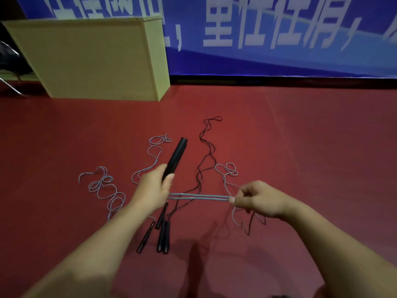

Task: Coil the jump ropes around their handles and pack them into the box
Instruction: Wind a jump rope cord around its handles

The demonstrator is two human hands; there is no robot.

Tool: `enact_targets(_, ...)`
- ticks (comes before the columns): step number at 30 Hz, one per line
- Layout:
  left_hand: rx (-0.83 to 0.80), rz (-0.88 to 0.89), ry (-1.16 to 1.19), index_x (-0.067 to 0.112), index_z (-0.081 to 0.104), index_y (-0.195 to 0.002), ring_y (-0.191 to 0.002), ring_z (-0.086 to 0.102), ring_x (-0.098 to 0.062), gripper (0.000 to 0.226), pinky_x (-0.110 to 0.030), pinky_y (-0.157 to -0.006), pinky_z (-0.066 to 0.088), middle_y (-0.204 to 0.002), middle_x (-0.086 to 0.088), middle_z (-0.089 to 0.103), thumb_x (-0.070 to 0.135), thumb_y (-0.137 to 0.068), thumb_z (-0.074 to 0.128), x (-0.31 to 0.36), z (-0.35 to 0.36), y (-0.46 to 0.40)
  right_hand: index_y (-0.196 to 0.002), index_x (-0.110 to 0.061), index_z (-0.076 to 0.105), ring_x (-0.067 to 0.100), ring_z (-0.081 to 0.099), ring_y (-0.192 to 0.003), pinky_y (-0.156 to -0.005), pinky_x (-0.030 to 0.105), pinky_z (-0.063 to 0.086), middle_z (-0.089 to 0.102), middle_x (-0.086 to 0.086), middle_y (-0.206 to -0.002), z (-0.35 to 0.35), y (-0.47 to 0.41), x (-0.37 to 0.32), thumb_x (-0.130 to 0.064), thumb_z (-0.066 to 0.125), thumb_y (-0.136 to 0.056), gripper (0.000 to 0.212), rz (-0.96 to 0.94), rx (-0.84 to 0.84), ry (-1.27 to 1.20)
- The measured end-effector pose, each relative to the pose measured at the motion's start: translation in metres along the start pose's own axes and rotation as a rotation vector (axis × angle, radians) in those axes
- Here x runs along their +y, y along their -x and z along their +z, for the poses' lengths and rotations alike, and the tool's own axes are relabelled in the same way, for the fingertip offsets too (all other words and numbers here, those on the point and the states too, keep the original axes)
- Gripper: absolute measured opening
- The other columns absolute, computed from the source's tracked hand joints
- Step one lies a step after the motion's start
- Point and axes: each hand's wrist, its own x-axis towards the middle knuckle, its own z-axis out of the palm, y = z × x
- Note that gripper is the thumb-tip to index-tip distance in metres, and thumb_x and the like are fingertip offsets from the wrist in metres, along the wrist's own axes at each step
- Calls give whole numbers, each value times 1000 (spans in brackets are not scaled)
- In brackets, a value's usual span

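1. The left hand (153, 188) is gripping a pair of black handles (175, 159), its fingers and thumb curling round their near end while the far ends are pointing up and away from the palm.
2. The right hand (255, 200) is pinching a doubled grey-blue rope (199, 196) between thumb and forefinger, the other fingers curling in; the two strands are running taut and nearly level across the gap to the left hand.
3. As a judgement, the winding is only beginning: no turns are showing on the handles above the left hand.
4. To do it well, the right hand should be keeping both strands together under light tension, laying each turn snug beside the last, and letting slack feed through the pinch so it does not kink.
5. The rope's loose tail is dropping below the right hand and looping beyond it, close to a black rope (204, 160) lying between the hands; snagging it looks likely.
6. More black handles (160, 235) are lying below the left hand, and more grey-blue rope (105, 188) is sprawling to its left.
7. A tan box (92, 59) is standing well beyond the left hand.
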Motion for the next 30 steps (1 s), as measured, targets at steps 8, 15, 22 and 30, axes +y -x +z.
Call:
enact_targets(8,-425,-125,384,10,55,-87,-58,62,-7,15,-24,-60,47,-70,-4,64,6,-100,49,-9,-25,29,-74,-14,65,11,45,-55,-54,29,40,51,-7,-58,-27,-10,17,-32,74,-85,23,-114,210,-104)
enact_targets(15,-845,-142,660,8,54,-115,-70,70,-23,15,-26,-52,52,-95,-14,71,13,-103,46,16,-22,39,-74,-10,67,21,37,-60,-57,34,31,46,3,-62,-26,-18,-3,-16,71,-88,15,-188,375,-489)
enact_targets(22,-967,-108,687,11,55,-103,-44,50,-8,8,-17,-37,34,-72,0,60,9,-100,47,29,-18,37,-74,-7,65,13,35,-51,-52,28,31,44,-7,-53,-12,-30,-1,-23,73,-86,21,-124,515,-525)
enact_targets(30,-1018,-270,878,13,54,-112,-54,59,-17,30,-18,-36,38,-92,-13,67,0,-87,45,30,-13,37,-75,-9,67,4,39,-46,-52,25,33,49,-12,-51,-10,-32,5,-26,73,-86,21,-80,576,-444)
